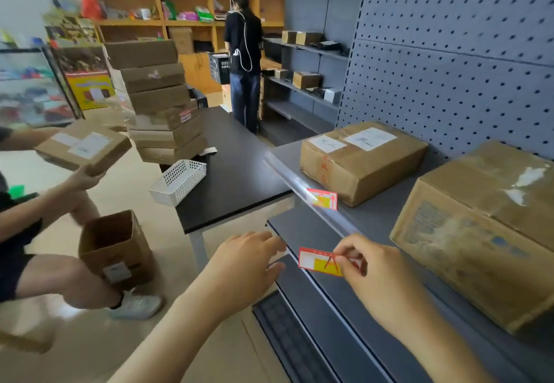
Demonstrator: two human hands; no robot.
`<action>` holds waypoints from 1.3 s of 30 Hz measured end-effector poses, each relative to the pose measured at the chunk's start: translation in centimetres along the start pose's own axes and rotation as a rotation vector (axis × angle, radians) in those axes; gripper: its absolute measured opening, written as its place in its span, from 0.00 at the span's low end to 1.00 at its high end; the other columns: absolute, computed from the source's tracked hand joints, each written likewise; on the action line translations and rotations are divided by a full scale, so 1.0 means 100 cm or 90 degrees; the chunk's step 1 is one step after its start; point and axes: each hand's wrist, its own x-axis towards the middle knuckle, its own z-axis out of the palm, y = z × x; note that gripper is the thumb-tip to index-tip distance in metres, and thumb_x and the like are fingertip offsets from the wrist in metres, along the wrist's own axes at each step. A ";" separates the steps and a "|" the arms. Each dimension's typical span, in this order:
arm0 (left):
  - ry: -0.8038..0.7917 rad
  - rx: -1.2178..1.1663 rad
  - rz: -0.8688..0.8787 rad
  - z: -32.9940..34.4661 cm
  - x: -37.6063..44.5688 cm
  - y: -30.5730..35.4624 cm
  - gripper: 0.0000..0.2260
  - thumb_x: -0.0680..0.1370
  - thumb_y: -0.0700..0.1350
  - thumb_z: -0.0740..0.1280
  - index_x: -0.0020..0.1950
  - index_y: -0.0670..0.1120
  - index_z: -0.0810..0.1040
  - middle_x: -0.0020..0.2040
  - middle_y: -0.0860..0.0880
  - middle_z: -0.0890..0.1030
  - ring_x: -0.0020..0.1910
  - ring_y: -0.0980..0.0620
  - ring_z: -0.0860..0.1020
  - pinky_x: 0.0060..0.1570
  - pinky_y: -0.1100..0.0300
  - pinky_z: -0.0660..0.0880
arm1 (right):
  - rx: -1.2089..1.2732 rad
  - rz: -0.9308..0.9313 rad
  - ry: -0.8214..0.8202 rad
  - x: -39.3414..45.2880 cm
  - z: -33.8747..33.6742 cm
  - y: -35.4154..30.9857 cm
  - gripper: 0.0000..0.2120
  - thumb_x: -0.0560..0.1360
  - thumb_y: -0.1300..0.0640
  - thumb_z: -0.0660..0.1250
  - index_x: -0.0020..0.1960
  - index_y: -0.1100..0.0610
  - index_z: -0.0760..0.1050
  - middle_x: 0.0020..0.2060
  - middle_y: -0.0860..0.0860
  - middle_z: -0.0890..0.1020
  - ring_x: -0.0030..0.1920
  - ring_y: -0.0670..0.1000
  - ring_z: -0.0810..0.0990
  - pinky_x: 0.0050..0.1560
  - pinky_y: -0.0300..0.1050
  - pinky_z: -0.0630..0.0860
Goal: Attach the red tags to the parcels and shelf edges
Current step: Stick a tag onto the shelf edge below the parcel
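Right hand (pixel 380 274) lower center-right pinches a red tag (pixel 322 262) by its right end, held against the clear shelf edge strip (pixel 299 184). Left hand (pixel 248 259) beside it, fingers loosely spread, holding nothing. Second red tag (pixel 322 199) already on the strip, in front of 1 of 2 parcels (pixel 359 160).

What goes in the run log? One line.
right hand: holds red tag | left hand: open, empty | shelf edge: one tag attached

matt cardboard parcel (pixel 359 160), glossy plastic shelf edge (pixel 311 199)
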 end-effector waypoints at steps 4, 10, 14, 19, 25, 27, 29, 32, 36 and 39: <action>-0.005 0.020 0.078 -0.011 0.047 -0.062 0.13 0.79 0.54 0.58 0.63 0.56 0.70 0.60 0.57 0.76 0.58 0.54 0.75 0.57 0.60 0.69 | -0.003 0.049 0.055 0.052 0.021 -0.027 0.02 0.75 0.53 0.67 0.43 0.47 0.75 0.35 0.43 0.83 0.33 0.43 0.77 0.29 0.33 0.71; -0.033 0.010 0.175 -0.009 0.113 -0.111 0.13 0.79 0.53 0.58 0.63 0.55 0.71 0.61 0.56 0.76 0.59 0.53 0.74 0.58 0.59 0.70 | 0.038 0.133 0.155 0.109 0.048 -0.045 0.06 0.74 0.57 0.69 0.40 0.49 0.75 0.34 0.45 0.83 0.34 0.45 0.80 0.32 0.44 0.78; -0.061 0.005 0.235 0.005 0.156 -0.122 0.13 0.79 0.52 0.59 0.64 0.55 0.70 0.60 0.55 0.76 0.59 0.52 0.74 0.59 0.58 0.69 | 0.092 0.172 0.188 0.142 0.057 -0.037 0.07 0.74 0.60 0.68 0.40 0.51 0.75 0.35 0.45 0.83 0.38 0.39 0.80 0.28 0.28 0.72; -0.063 0.001 0.307 0.020 0.207 -0.126 0.15 0.78 0.50 0.60 0.65 0.53 0.70 0.63 0.55 0.74 0.61 0.51 0.72 0.59 0.57 0.68 | 0.129 0.170 0.244 0.183 0.070 -0.027 0.09 0.71 0.66 0.70 0.37 0.53 0.77 0.34 0.47 0.81 0.38 0.45 0.79 0.35 0.29 0.74; -0.054 -0.027 0.385 0.030 0.248 -0.130 0.18 0.76 0.47 0.62 0.66 0.52 0.70 0.63 0.53 0.76 0.59 0.47 0.74 0.57 0.53 0.71 | 0.052 0.203 0.252 0.210 0.084 -0.018 0.05 0.72 0.56 0.72 0.39 0.50 0.78 0.33 0.43 0.83 0.34 0.46 0.81 0.34 0.51 0.80; -0.042 -0.026 0.415 0.034 0.257 -0.131 0.17 0.74 0.45 0.64 0.63 0.51 0.73 0.59 0.52 0.78 0.54 0.46 0.77 0.52 0.53 0.75 | 0.016 0.222 0.259 0.215 0.087 -0.017 0.05 0.72 0.56 0.72 0.39 0.49 0.78 0.33 0.43 0.83 0.34 0.47 0.81 0.34 0.51 0.79; -0.032 -0.035 0.441 0.038 0.264 -0.134 0.16 0.70 0.43 0.66 0.58 0.51 0.76 0.53 0.52 0.80 0.48 0.48 0.79 0.45 0.55 0.78 | -0.015 0.244 0.269 0.219 0.089 -0.016 0.05 0.72 0.56 0.71 0.40 0.49 0.77 0.34 0.43 0.84 0.35 0.48 0.81 0.34 0.52 0.79; -0.012 -0.040 0.479 0.045 0.269 -0.137 0.14 0.67 0.43 0.69 0.51 0.53 0.78 0.47 0.55 0.80 0.42 0.51 0.79 0.39 0.59 0.78 | -0.045 0.268 0.266 0.221 0.089 -0.019 0.04 0.72 0.54 0.71 0.41 0.48 0.77 0.35 0.44 0.85 0.36 0.49 0.82 0.34 0.53 0.80; -0.007 -0.079 0.524 0.050 0.278 -0.141 0.13 0.66 0.42 0.71 0.49 0.51 0.77 0.46 0.54 0.80 0.42 0.50 0.79 0.38 0.57 0.79 | -0.103 0.289 0.249 0.224 0.092 -0.026 0.02 0.74 0.51 0.69 0.43 0.48 0.77 0.37 0.45 0.85 0.36 0.47 0.82 0.34 0.47 0.79; 0.007 -0.085 0.556 0.052 0.279 -0.142 0.17 0.62 0.41 0.74 0.48 0.50 0.76 0.43 0.53 0.80 0.38 0.50 0.79 0.34 0.58 0.78 | -0.120 0.316 0.222 0.224 0.094 -0.031 0.03 0.75 0.49 0.67 0.45 0.48 0.77 0.38 0.44 0.84 0.38 0.47 0.82 0.35 0.47 0.79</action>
